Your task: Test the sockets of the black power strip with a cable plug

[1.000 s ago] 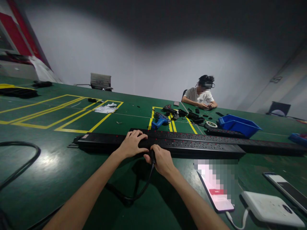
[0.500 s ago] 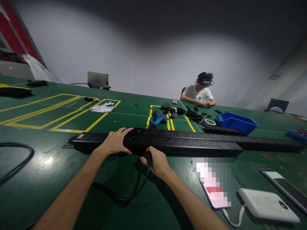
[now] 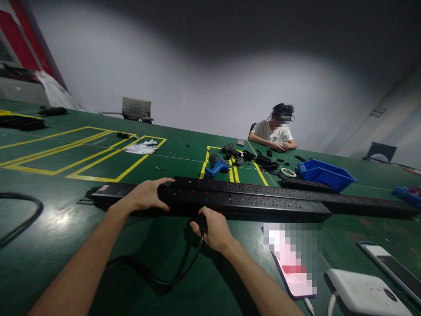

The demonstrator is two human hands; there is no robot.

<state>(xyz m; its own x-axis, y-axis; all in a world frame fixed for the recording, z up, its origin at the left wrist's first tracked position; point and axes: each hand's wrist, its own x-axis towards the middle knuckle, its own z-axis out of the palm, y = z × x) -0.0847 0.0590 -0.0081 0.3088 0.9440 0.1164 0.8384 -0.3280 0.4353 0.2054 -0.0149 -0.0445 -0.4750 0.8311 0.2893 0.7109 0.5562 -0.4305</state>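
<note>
A long black power strip (image 3: 256,203) with rows of sockets and small red marks lies across the green table. My left hand (image 3: 146,196) spans it near its left end, thumb on the near side and fingers over the top. Just in front of the strip, my right hand (image 3: 213,226) is closed around a black plug (image 3: 201,223); the plug's prongs are hidden. From it a black power cord (image 3: 171,283) loops down and to the left. Behind lies a second, longer power strip (image 3: 362,202), parallel to the first.
Beyond the strips lie a blue cordless drill (image 3: 217,166), a blue bin (image 3: 324,173) and loose black parts. At the near right are a phone (image 3: 292,278), a white power bank (image 3: 365,289) and another phone (image 3: 394,263). A co-worker (image 3: 274,131) sits across the table.
The front power strip has shifted slightly left and toward me with my left hand on it. My right hand, still holding the plug, has moved a little left and nearer.
</note>
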